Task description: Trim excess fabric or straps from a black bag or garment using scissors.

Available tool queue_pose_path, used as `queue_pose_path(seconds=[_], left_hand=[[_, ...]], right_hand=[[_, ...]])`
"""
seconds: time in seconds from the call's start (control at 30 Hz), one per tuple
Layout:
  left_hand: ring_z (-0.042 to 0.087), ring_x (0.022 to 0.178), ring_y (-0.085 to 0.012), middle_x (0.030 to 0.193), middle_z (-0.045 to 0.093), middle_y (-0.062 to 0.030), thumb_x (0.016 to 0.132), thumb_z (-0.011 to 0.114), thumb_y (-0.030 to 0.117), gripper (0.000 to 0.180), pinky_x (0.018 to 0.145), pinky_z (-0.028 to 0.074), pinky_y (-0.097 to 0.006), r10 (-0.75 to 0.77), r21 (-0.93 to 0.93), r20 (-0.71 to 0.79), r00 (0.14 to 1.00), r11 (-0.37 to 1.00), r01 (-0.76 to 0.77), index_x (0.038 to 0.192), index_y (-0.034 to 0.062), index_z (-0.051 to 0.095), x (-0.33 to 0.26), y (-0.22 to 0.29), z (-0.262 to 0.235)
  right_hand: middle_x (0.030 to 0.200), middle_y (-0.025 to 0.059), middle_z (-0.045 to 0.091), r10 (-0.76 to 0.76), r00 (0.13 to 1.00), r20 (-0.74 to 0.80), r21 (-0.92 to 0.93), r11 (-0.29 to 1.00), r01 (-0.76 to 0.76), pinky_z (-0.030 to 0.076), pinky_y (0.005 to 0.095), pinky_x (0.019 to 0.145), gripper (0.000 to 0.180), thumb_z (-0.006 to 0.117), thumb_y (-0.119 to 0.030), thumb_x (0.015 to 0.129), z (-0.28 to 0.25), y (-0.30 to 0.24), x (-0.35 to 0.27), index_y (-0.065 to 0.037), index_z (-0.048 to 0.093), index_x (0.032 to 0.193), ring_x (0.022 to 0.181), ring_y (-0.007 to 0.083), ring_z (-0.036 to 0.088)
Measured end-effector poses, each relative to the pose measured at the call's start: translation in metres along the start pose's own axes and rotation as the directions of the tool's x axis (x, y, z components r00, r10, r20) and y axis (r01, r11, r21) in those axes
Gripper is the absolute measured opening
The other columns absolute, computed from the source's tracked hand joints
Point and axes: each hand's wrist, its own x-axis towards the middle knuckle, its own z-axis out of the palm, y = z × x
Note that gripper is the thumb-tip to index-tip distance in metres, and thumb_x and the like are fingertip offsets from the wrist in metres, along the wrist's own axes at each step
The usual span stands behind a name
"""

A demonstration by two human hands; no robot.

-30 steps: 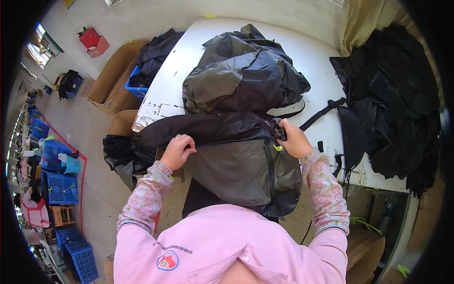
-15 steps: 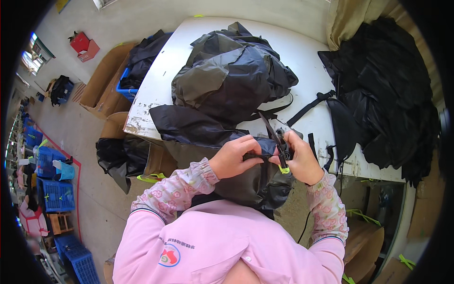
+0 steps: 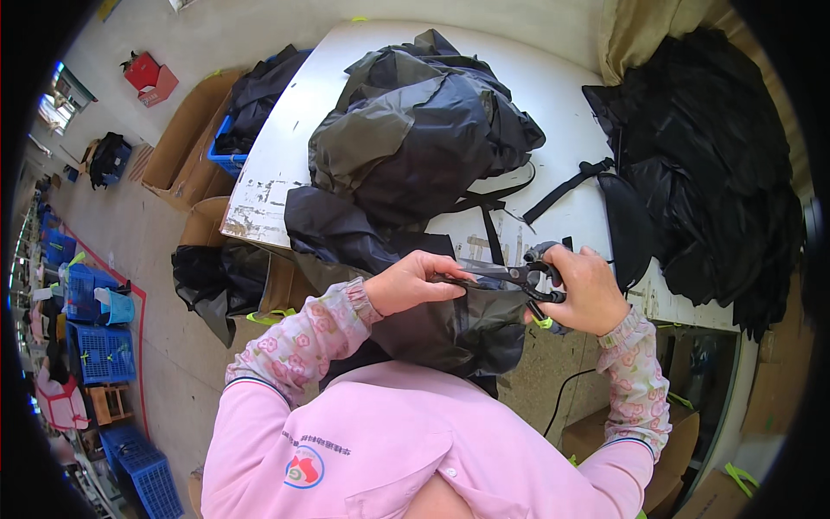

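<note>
My right hand grips a pair of black-handled scissors by the loops. Their blades point left, with the tips right by the fingers of my left hand. That left hand is closed in a pinch on an edge of thin black fabric, which hangs over my lap from the table's near edge. Whether the blades touch the fabric edge, I cannot tell. A bright yellow-green tie shows below the scissors' handles. Beyond my hands, a large heap of dark, shiny fabric lies on the white table.
The white table has a worn near-left corner. Black straps lie at its middle right, beside a tall pile of black fabric pieces. Cardboard boxes and a blue crate stand to the left, blue baskets farther off.
My right hand has moved right, away from my left. The scissors have swung from pointing away from me to pointing left. My left hand has shifted slightly left, still pinching the fabric.
</note>
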Motion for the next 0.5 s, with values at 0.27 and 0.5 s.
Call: queue_pose_path(seconds=[0.27, 0.5], left_hand=[[0.056, 0.088, -0.004, 0.098, 0.064, 0.0025, 0.087, 0.067, 0.003, 0.024, 0.08, 0.046, -0.02, 0.031, 0.027, 0.078, 0.996, 0.999, -0.033, 0.111, 0.0011, 0.069, 0.001, 0.002, -0.002], [0.054, 0.088, -0.0071, 0.093, 0.06, 0.0012, 0.086, 0.068, 0.003, 0.027, 0.08, 0.043, -0.023, 0.054, 0.123, 0.13, 0.99, 0.99, -0.071, 0.112, 0.001, 0.069, 0.001, 0.004, -0.002]], right_hand=[[0.072, 0.008, 0.059, -0.151, 0.979, 0.14, -0.104, 0.981, 0.166, 0.04, 0.0383, 0.071, 0.06, 0.081, -0.053, 0.064, -0.019, 0.018, 0.0, -0.005, 0.056, 0.089, 0.072, 0.0288, 0.059], [0.067, 0.0059, 0.057, -0.176, 0.958, 0.226, 0.015, 0.984, 0.177, 0.038, 0.0366, 0.071, 0.062, 0.078, -0.059, 0.066, -0.013, 0.021, 0.003, -0.006, 0.058, 0.09, 0.071, 0.0271, 0.059]])
